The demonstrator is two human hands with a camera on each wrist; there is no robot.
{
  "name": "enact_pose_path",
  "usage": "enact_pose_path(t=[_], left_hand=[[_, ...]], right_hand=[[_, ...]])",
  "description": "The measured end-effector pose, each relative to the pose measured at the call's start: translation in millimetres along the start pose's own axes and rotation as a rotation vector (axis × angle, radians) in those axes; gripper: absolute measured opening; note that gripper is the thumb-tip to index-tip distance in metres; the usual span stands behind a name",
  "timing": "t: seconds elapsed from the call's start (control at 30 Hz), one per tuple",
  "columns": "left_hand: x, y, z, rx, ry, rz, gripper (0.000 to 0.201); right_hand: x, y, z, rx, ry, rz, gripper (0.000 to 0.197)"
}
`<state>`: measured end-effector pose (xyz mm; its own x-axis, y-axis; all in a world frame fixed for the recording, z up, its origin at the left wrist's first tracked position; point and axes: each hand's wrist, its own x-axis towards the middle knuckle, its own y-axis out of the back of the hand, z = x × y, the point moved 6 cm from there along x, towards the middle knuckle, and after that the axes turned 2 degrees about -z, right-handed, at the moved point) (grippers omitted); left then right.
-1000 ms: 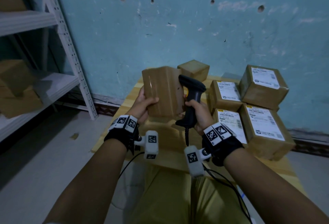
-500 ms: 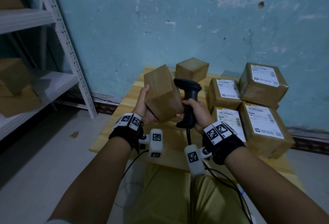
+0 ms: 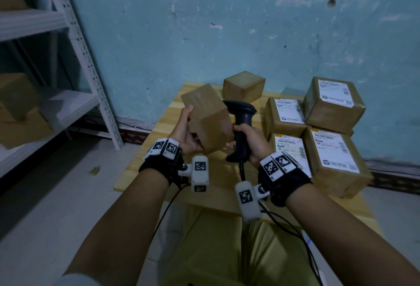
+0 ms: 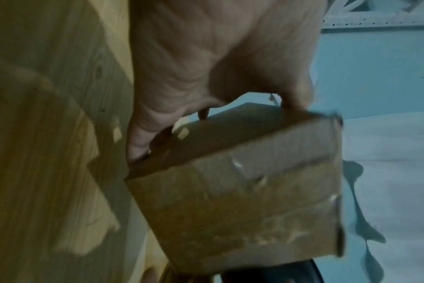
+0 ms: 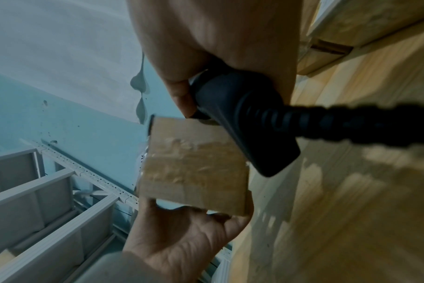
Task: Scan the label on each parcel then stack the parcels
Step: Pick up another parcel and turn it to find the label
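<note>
My left hand (image 3: 185, 129) grips a small brown taped parcel (image 3: 208, 118) held tilted in the air above the wooden table (image 3: 159, 131); no label shows on its visible faces. The same parcel (image 4: 242, 201) fills the left wrist view, fingers curled on its far edge. My right hand (image 3: 248, 141) grips the handle of a black barcode scanner (image 3: 241, 126), whose head sits just right of the parcel. In the right wrist view the scanner's handle (image 5: 245, 118) and the parcel (image 5: 196, 168) touch or nearly touch. Another small unlabelled parcel (image 3: 244, 86) stands at the table's back.
Several labelled parcels (image 3: 334, 103) are stacked in two layers on the table's right side. A white metal shelving rack (image 3: 88, 65) with boxes stands to the left. The scanner's cable (image 3: 284, 219) runs down past my right wrist. A blue wall is behind.
The held parcel has been rotated from upright to tilted, and it has sunk a little toward the table. The scanner stays in my right hand beside it.
</note>
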<state>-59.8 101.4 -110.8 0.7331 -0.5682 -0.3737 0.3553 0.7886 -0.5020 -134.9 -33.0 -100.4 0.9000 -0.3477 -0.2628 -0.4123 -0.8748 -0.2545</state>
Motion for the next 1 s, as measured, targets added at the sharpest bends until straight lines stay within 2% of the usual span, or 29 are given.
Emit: enact_pose_path(t=[0.03, 0.13, 0.23, 0.43, 0.5, 0.53, 0.6, 0.67, 0.83, 1.0], left_hand=[[-1.3, 1.6, 1.9, 0.010, -0.031, 0.044, 0.051], [-0.6, 6.2, 7.9, 0.051, -0.147, 0.127, 0.067], [-1.3, 3.3, 11.7, 0.051, -0.192, 0.101, 0.073], [-3.3, 1.8, 19.5, 0.199, -0.320, 0.089, 0.096], [-2.0, 1.1, 19.4, 0.227, -0.323, 0.084, 0.112], [-3.2, -0.1, 19.1, 0.254, -0.316, 0.082, 0.126], [-0.9, 0.4, 16.6, 0.349, -0.283, 0.083, 0.152], [4.5, 3.3, 15.0, 0.407, -0.268, 0.063, 0.161], [-3.1, -4.3, 14.0, 0.447, -0.309, -0.069, 0.135], [-3.4, -0.4, 16.4, 0.442, -0.363, -0.076, 0.116]], right_hand=[[0.2, 0.9, -1.7, -0.035, 0.027, 0.013, 0.015], [0.1, 3.6, -7.8, -0.062, 0.097, 0.043, 0.015], [-1.3, 7.2, -14.2, -0.045, 0.136, 0.039, 0.012], [-6.2, 5.3, -23.9, 0.011, 0.183, -0.020, 0.014], [-7.7, 2.5, -21.9, -0.005, 0.165, -0.022, 0.024], [-8.2, 1.9, -20.6, -0.012, 0.155, -0.021, 0.024], [-8.0, 1.9, -17.3, -0.021, 0.137, -0.020, 0.011], [-7.7, 2.5, -15.3, -0.028, 0.127, -0.007, 0.009], [-9.1, 3.1, -12.6, -0.081, 0.136, -0.001, 0.026], [-8.2, 2.2, -11.7, -0.089, 0.145, -0.001, 0.036]])
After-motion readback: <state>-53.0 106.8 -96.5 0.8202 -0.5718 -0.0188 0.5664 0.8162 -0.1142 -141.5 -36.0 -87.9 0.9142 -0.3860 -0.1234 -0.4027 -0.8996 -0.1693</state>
